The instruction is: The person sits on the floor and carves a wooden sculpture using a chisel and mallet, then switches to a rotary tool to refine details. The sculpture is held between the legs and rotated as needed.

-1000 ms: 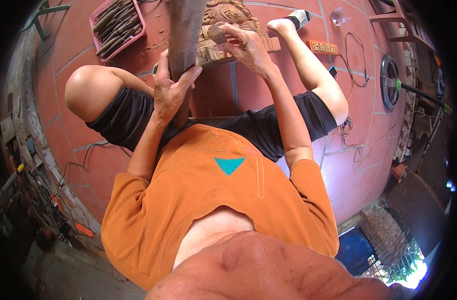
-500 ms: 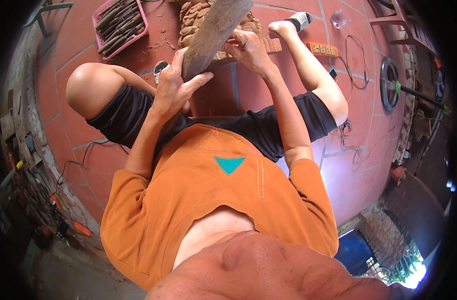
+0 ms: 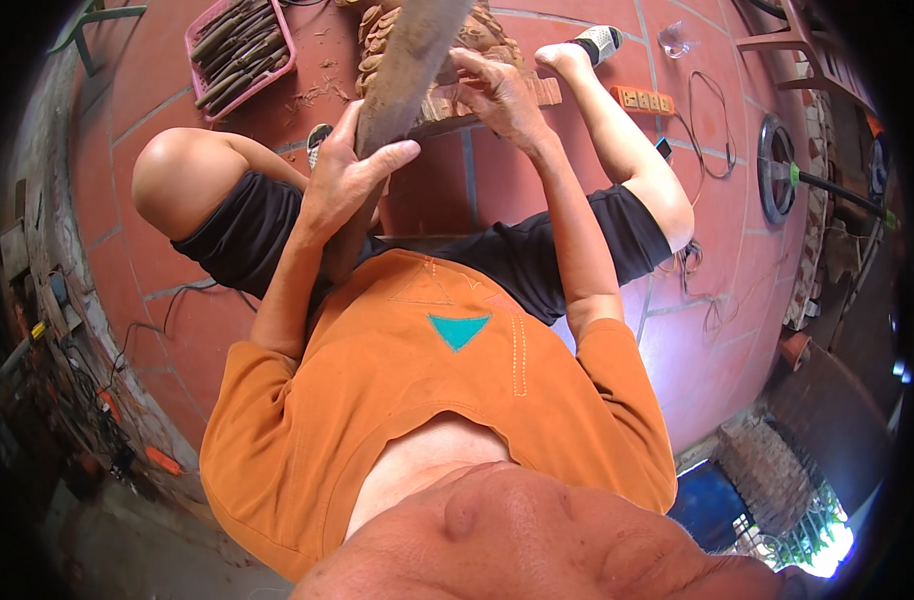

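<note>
My left hand is wrapped round a thick, pale brown wooden club, its thumb lying along the near side. The club slants up past the top edge of the head view and hides part of what is behind it. Beyond it lies a carved wooden piece, with rows of rounded, scale-like shapes. My right hand is at the carving's near side, fingers bent and closed in beside the club. What those fingers hold, if anything, is hidden.
A pink basket full of wooden-handled carving tools stands at far left, near wood shavings. To the right are an orange power strip with its cord, a clear cup, a wheel-like disc and a plastic chair.
The club has shifted left and tilted more upright with my left hand. My right hand stays beside the carving, its fingers slightly raised and more spread than before.
</note>
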Available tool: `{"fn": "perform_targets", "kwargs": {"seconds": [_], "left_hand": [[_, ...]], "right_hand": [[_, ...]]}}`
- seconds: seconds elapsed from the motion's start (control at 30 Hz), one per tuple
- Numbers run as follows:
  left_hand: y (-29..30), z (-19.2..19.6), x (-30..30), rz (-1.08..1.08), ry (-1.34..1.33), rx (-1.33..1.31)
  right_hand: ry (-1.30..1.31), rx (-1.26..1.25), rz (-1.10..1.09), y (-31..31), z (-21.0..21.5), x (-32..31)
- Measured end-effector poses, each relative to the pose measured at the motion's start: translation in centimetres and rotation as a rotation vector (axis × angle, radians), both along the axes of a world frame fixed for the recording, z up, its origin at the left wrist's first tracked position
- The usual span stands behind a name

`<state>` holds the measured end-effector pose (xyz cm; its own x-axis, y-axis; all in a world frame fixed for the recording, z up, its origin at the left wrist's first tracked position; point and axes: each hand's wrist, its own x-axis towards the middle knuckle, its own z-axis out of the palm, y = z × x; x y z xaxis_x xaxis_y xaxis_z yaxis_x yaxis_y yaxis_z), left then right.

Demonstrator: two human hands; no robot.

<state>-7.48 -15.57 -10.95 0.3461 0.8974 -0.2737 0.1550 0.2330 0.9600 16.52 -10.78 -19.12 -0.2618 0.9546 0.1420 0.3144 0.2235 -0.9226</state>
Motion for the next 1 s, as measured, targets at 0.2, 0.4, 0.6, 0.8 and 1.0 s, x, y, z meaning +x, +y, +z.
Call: {"fn": "perform_targets", "kwargs": {"seconds": [0.2,0.4,0.6,0.8,1.0], "left_hand": [[0.5,-0.3,-0.6,0.091,-0.033,0.067],[0.4,-0.8,-0.3,0.073,-0.010,0.097],[0.4,-0.7,0.1,0.084,-0.005,0.053],[0.6,-0.9,0.1,0.089,-0.015,0.136],[0.0,-0.1,0.7,0.068,-0.027,0.143]], "right_hand": [[0.267,-0.085,-0.134,0.3,-0.6,0.8],[0.271,-0.079,-0.190,0.3,-0.6,2.6],[0.290,-0.089,-0.155,-0.5,-1.1,1.4],[0.201,-0.011,-0.142,-0.8,-0.7,0.9],[0.139,0.031,-0.149,-0.7,-1.5,0.7]]}}
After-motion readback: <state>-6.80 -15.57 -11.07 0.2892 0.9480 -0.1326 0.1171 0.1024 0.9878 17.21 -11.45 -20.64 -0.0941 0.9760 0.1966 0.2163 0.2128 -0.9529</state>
